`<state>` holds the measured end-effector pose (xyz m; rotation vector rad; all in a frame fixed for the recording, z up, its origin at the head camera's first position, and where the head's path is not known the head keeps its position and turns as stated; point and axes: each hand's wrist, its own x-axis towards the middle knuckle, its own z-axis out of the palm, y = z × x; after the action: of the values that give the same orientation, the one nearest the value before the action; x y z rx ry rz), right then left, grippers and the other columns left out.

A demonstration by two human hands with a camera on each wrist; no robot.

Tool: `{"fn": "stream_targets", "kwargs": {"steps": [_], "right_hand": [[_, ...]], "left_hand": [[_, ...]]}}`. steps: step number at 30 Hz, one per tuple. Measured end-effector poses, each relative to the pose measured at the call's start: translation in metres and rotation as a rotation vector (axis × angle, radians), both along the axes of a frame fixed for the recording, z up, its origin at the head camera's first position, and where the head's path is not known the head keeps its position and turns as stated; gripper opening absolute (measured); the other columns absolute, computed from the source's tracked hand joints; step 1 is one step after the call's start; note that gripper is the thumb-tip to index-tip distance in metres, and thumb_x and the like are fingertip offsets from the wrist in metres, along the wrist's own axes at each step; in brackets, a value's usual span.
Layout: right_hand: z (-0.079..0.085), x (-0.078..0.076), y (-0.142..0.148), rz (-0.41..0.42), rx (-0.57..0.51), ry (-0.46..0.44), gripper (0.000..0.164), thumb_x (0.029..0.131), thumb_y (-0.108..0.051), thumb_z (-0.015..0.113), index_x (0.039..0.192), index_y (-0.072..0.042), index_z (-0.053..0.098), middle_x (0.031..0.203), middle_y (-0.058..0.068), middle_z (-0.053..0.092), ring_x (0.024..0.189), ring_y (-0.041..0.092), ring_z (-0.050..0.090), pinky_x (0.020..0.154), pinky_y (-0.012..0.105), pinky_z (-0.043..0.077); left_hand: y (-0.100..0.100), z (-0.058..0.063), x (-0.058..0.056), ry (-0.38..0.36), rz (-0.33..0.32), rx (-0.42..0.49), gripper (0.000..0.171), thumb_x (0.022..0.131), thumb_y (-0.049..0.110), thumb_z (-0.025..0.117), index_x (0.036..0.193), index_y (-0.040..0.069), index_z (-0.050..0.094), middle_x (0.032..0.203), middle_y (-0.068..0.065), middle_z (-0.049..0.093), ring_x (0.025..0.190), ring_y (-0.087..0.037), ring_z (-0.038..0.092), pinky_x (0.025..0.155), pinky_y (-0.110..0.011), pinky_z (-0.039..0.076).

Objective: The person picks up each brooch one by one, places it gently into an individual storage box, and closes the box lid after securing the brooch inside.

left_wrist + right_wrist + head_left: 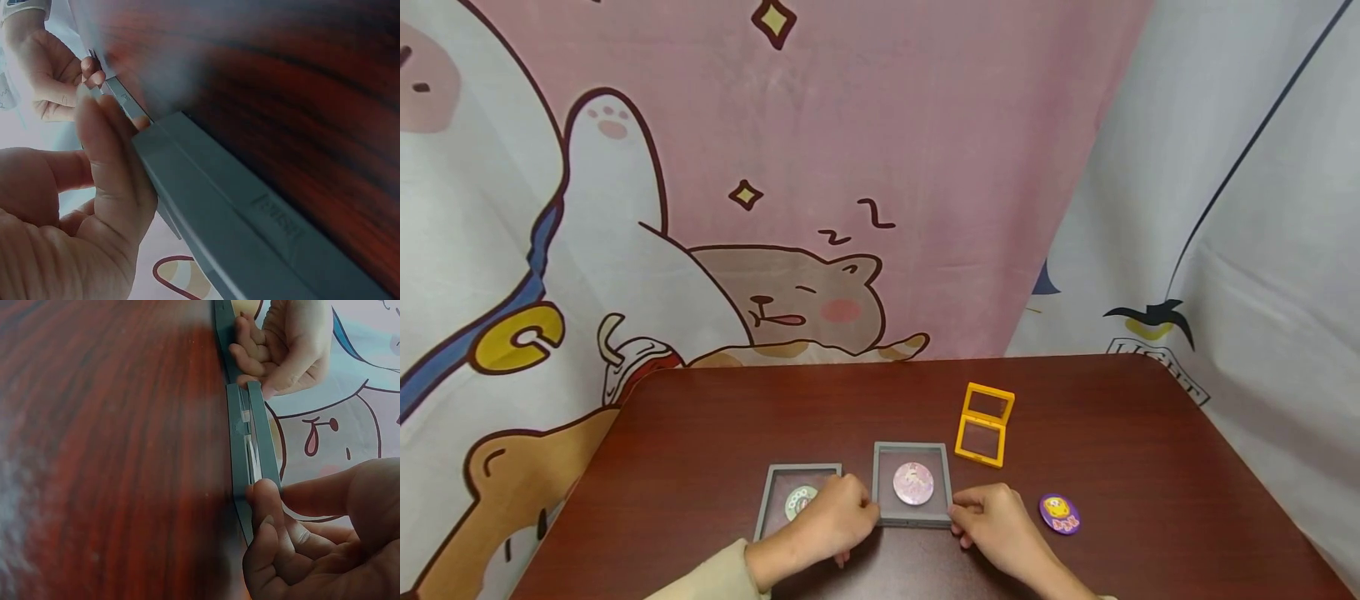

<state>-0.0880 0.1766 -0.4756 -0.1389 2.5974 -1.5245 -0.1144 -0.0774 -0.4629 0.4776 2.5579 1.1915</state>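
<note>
A grey square display frame (910,446) lies on the table with a round pink badge (913,483) behind its clear film. My left hand (838,515) pinches its near left corner, and the right hand (1000,518) grips the near right corner between thumb and fingers. In the right wrist view a narrow gap runs between the frame's two halves (269,440) along the near edge. Partly beneath my left forearm is a second grey frame (805,467) holding a pale badge (797,501). In the left wrist view its edge (219,206) passes close beside the left fingers.
Behind the right hand lies a small yellow hinged frame (986,419), spread open. A purple badge with a yellow figure (1060,513) rests to the right of that hand. The brown table (730,408) ends against a cartoon-printed curtain (970,183).
</note>
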Motion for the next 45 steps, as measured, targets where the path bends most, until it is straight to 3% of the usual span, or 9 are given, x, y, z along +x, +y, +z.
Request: {"fn": "stream_targets", "kwargs": {"steps": [13, 24, 45], "right_hand": [[-0.0041, -0.0002, 0.0015, 0.031, -0.003, -0.002, 0.014, 0.094, -0.007, 0.072, 0.098, 0.007, 0.076, 0.068, 0.001, 0.069, 0.055, 0.015, 0.066, 0.054, 0.025, 0.053], [-0.0053, -0.0025, 0.0030, 0.060, 0.007, -0.001, 0.011, 0.095, -0.006, 0.070, 0.091, 0.002, 0.076, 0.067, 0.000, 0.069, 0.054, 0.014, 0.066, 0.052, 0.024, 0.051], [-0.0082, -0.0037, 0.0052, 0.079, -0.021, 0.001, 0.011, 0.095, -0.003, 0.069, 0.090, 0.004, 0.075, 0.067, 0.000, 0.069, 0.054, 0.011, 0.065, 0.052, 0.023, 0.051]], "left_hand": [[0.0014, -0.0016, -0.0007, 0.002, -0.006, -0.044, 0.040, 0.090, 0.003, 0.055, 0.052, 0.013, 0.050, 0.035, 0.006, 0.044, 0.025, -0.010, 0.048, 0.029, -0.027, 0.040], [0.0026, -0.0014, 0.0010, 0.012, -0.017, -0.019, 0.045, 0.092, -0.001, 0.056, 0.049, 0.013, 0.051, 0.035, 0.006, 0.043, 0.025, -0.009, 0.047, 0.028, -0.028, 0.041], [0.0026, -0.0049, 0.0005, 0.010, -0.016, 0.000, 0.043, 0.090, -0.002, 0.055, 0.048, 0.009, 0.055, 0.035, 0.008, 0.043, 0.025, -0.008, 0.047, 0.028, -0.029, 0.041]]}}
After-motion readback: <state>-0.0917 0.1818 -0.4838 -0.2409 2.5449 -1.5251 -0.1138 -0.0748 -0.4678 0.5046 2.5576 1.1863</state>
